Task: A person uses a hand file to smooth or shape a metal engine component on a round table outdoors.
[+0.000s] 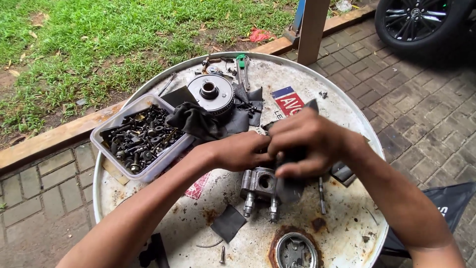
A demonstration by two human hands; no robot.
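Gripping dark rubber piece [290,186], left hand [243,151], right hand [307,141], metal part [258,186] half hidden

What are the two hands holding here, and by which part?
Both the left hand and right hand pinch a dark piece by its upper edge, above the metal piston; the exact grip is hidden.

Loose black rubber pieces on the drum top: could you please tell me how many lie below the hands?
1: a dark square near the drum's front edge. Others may be hidden under the hands.
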